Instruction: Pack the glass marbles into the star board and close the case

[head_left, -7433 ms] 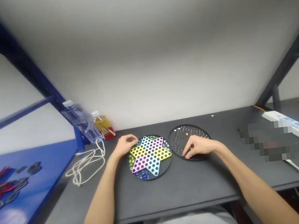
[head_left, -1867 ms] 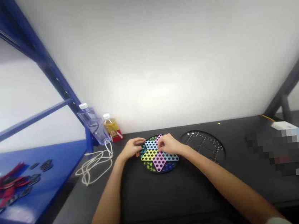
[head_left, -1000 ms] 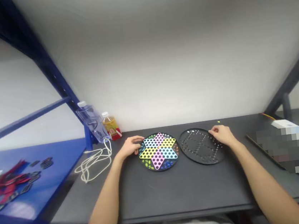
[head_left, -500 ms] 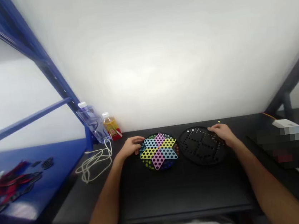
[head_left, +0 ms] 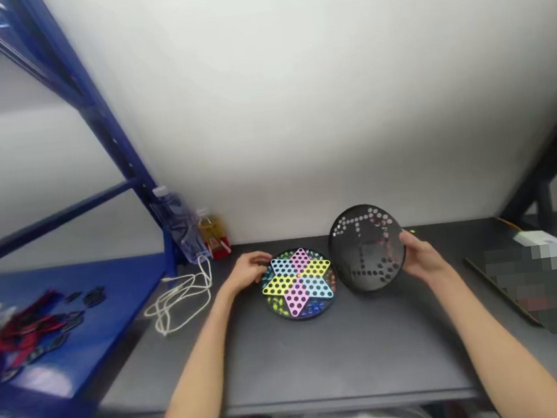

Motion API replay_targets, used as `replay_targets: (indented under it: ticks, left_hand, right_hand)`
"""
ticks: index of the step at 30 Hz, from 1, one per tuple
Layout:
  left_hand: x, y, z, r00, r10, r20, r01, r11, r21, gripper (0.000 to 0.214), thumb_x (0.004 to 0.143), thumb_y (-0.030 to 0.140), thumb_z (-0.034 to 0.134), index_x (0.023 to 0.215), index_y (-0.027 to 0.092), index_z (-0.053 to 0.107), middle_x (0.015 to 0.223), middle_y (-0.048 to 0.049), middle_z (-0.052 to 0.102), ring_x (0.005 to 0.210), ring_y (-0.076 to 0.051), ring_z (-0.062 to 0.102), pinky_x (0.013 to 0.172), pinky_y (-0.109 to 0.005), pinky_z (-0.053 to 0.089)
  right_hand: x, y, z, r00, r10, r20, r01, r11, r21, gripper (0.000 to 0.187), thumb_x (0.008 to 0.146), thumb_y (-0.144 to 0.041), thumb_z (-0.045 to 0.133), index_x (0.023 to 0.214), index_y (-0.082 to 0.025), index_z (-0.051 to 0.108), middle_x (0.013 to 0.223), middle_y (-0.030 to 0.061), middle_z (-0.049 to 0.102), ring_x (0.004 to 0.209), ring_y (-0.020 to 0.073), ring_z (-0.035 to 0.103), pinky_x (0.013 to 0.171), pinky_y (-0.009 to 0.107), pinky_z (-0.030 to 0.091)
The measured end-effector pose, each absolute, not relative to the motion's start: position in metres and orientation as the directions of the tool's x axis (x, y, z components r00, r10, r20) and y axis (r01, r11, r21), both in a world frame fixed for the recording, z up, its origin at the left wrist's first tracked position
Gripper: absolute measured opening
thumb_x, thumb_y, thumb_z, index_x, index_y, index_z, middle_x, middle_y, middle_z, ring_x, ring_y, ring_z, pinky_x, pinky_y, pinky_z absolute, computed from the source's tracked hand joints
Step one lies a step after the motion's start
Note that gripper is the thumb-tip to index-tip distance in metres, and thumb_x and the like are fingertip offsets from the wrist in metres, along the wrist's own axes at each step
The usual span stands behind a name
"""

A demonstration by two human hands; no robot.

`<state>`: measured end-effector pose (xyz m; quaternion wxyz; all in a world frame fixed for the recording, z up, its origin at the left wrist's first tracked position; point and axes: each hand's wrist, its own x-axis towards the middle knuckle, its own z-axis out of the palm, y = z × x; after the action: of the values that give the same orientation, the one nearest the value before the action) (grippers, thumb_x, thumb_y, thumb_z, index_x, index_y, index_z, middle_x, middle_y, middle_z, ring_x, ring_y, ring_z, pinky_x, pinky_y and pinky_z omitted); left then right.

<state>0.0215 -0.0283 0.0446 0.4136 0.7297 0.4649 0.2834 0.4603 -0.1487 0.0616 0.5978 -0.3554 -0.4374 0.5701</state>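
Observation:
A round Chinese checkers board [head_left: 297, 281] lies flat on the black table, with a pink, yellow and blue star and small coloured pieces around it. My left hand [head_left: 248, 271] is at its left rim, fingers apart and slightly bent; whether they touch it I cannot tell. To the right, my right hand [head_left: 420, 254] grips the edge of a round black disc with holes [head_left: 370, 245]. This disc is tilted up, its face towards me, beside the board.
A coiled white cable [head_left: 181, 304], a clear bottle [head_left: 183, 230] and a yellow-red bottle [head_left: 214, 235] are at the left. A white power strip [head_left: 538, 240] and a dark flat object [head_left: 510, 296] lie at the right. Blue rack posts [head_left: 114, 140] flank the table.
My right hand has lifted the black disc from the table and tilted it upright. My left hand has stayed by the board. The view has shifted slightly.

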Motion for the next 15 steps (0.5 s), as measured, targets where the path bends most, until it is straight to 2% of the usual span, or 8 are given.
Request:
replay_targets:
  ticks: [3,6,9,12,15]
  left_hand:
    - [0.026,-0.026,0.041,0.298,0.945,0.131,0.497,-0.271,0.825,0.034,0.072,0.029,0.064,0.101,0.016,0.072,0.102,-0.0096,0.073,0.073,-0.02,0.067,0.055,-0.026,0.051]
    - [0.029,-0.024,0.039,0.247,0.951,0.188,0.501,-0.291,0.815,0.036,0.074,0.042,0.066,0.098,0.017,0.074,0.097,-0.0083,0.074,0.079,-0.023,0.068,0.067,-0.031,0.054]
    - [0.031,-0.021,0.037,0.251,0.95,0.184,0.404,-0.275,0.872,0.047,0.077,0.056,0.063,0.099,0.016,0.074,0.101,-0.0094,0.074,0.087,-0.025,0.068,0.079,-0.035,0.053]
    - [0.033,-0.018,0.035,0.262,0.958,0.118,0.241,-0.184,0.953,0.063,0.081,0.066,0.053,0.1,0.01,0.073,0.103,-0.0141,0.073,0.096,-0.027,0.066,0.087,-0.039,0.051]
    - [0.034,-0.017,0.035,0.261,0.963,0.06,0.136,-0.098,0.986,0.071,0.084,0.071,0.045,0.1,0.007,0.072,0.101,-0.0171,0.073,0.095,-0.027,0.067,0.091,-0.042,0.049]
  right_hand:
    - [0.433,-0.151,0.063,-0.11,0.984,0.142,-0.408,0.086,-0.909,0.055,0.077,-0.056,0.068,0.124,-0.029,0.061,0.116,0.0062,0.07,0.111,0.0307,0.063,0.094,0.045,0.051]
    - [0.401,-0.151,0.066,-0.193,0.958,0.214,-0.325,0.143,-0.935,0.067,0.075,-0.054,0.072,0.134,-0.027,0.054,0.132,0.0088,0.061,0.126,0.0316,0.052,0.104,0.047,0.043]
    - [0.373,-0.148,0.062,-0.252,0.932,0.26,-0.151,0.228,-0.962,0.067,0.074,-0.047,0.076,0.134,-0.027,0.054,0.141,0.0075,0.052,0.135,0.0288,0.042,0.112,0.045,0.035]
    - [0.359,-0.148,0.052,-0.343,0.913,0.222,0.058,0.256,-0.965,0.061,0.077,-0.046,0.073,0.132,-0.026,0.057,0.142,0.0072,0.052,0.133,0.0275,0.045,0.112,0.045,0.034]
    - [0.356,-0.149,0.043,-0.35,0.908,0.228,0.287,0.336,-0.897,0.052,0.079,-0.044,0.071,0.126,-0.024,0.063,0.136,0.008,0.058,0.128,0.0278,0.05,0.112,0.046,0.034]
